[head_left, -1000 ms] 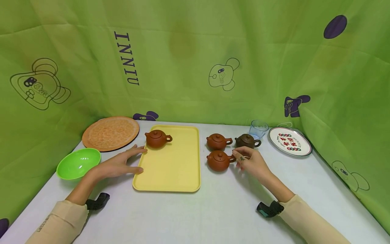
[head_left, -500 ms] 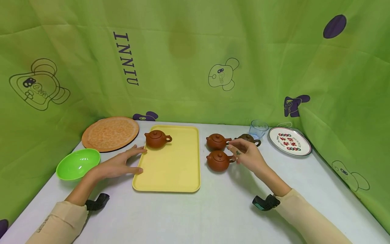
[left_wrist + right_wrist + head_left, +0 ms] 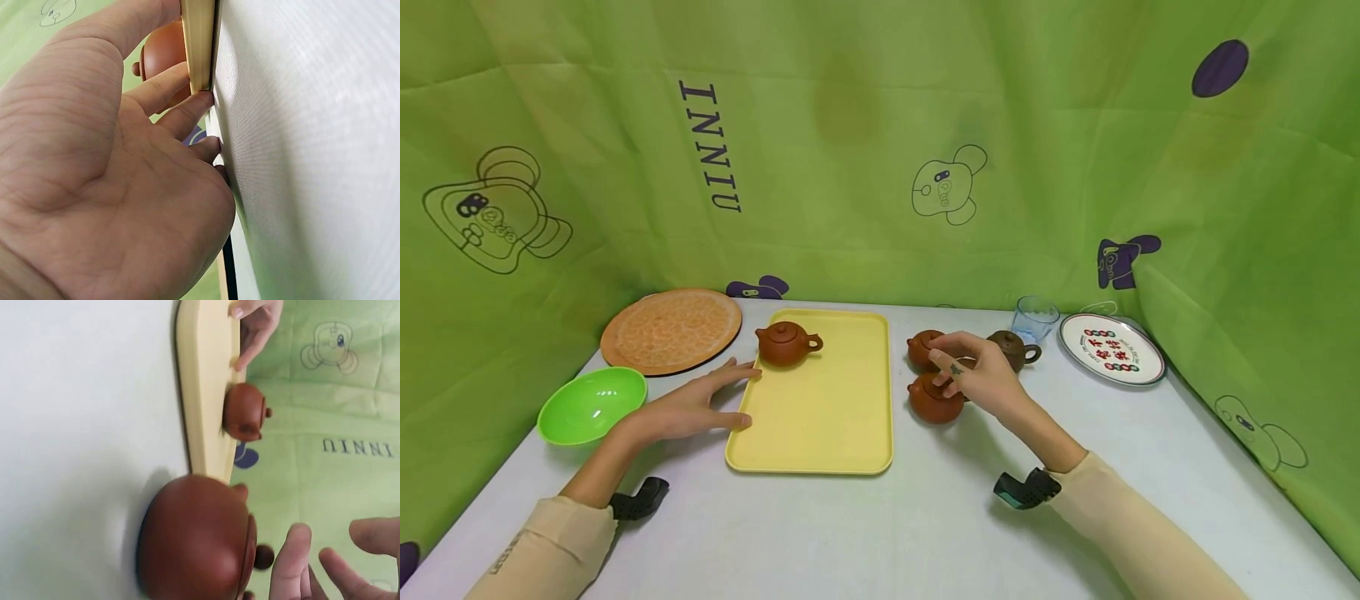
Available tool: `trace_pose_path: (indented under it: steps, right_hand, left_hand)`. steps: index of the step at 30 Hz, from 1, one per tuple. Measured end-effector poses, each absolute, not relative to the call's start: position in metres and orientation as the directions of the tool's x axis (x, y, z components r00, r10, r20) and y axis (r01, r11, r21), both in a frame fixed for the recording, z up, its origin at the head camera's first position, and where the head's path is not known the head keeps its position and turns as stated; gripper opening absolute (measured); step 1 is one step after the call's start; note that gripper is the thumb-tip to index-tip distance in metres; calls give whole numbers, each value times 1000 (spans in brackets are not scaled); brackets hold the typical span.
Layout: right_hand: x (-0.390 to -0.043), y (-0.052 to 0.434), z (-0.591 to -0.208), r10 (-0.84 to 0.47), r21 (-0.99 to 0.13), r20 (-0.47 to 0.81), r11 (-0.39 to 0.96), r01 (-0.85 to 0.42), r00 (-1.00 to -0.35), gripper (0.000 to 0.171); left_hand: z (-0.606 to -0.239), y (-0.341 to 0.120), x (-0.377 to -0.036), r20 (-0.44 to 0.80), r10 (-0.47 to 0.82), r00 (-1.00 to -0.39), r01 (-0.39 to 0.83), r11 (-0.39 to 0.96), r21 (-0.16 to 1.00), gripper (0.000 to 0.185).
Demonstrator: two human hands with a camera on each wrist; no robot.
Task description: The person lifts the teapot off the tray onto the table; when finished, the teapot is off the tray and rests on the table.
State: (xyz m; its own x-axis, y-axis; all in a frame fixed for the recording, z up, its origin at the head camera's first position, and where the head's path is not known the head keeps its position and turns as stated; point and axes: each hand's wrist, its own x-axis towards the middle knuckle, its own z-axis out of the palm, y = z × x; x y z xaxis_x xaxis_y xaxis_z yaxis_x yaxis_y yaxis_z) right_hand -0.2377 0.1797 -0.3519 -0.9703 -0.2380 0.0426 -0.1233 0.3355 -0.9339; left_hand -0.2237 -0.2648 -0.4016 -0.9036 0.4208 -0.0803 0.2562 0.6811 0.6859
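Observation:
My left hand (image 3: 688,407) rests its thumb and fingers, fairly straight, against the left rim of a yellow tray (image 3: 827,421). On the tray's far left stands a reddish-brown teapot (image 3: 784,343). Over two more reddish-brown teapots, right of the tray, hovers my right hand (image 3: 985,379), which partly covers both the front teapot (image 3: 931,407) and the rear teapot (image 3: 919,352). In the right wrist view, its fingers (image 3: 290,562) are spread apart near a teapot's lid knob (image 3: 264,556), with nothing held. Behind that hand is a dark brown teapot (image 3: 1018,354), partly hidden.
A green bowl (image 3: 591,404) stands left of the left forearm, with a round pizza-patterned board (image 3: 672,329) behind it. At the back right are a clear blue glass (image 3: 1034,318) and a white plate (image 3: 1112,350) with red writing. Green cloth (image 3: 842,167) walls the white table.
My right hand has moved left from the front teapot's handle to above the two teapots. My left hand stays at the tray rim. The teapots have not visibly moved.

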Motion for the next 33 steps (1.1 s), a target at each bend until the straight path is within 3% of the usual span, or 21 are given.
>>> trace_pose_path:
  steps: [15,33]
  right_hand:
    - [-247,133,-355,-308,-901,113,369,-228,-944,33]
    - [-263,82,-359,-331,-918,130,318,-240,-935,29]
  left_hand:
    - [-403,-265,-222,-81,424,-902,259,682,684,81]
    - [-403,-266,-225,-89,419,-904,246,678,693,81]
